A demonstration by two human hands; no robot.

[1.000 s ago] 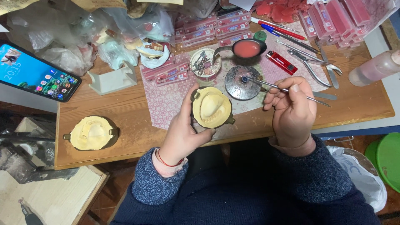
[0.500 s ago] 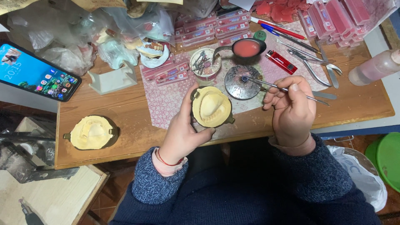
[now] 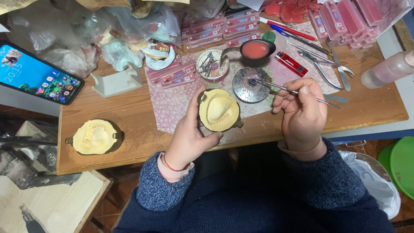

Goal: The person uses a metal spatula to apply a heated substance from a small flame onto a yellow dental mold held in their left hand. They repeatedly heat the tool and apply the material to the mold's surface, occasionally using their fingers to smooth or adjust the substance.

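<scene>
- Since 0.5 s ago little has moved: the right hand (image 3: 302, 114) has kept its thin metal tool (image 3: 293, 92) with the tip at the round metal dish (image 3: 251, 84), only slightly shifted.
- Its fingers are clenched round the tool's shaft.
- The left hand (image 3: 189, 136) still grasps the yellow plaster mould in its flask half (image 3: 218, 110), held over the table edge (image 3: 129, 129).
- A 2nd mould (image 3: 94, 137) lies apart, on the left.
- Judged from this, material is being picked up from the dish for the held mould.

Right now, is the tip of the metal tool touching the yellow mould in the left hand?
No: the metal tool in the right hand points at the round metal dish, apart from the yellow mould.
</scene>
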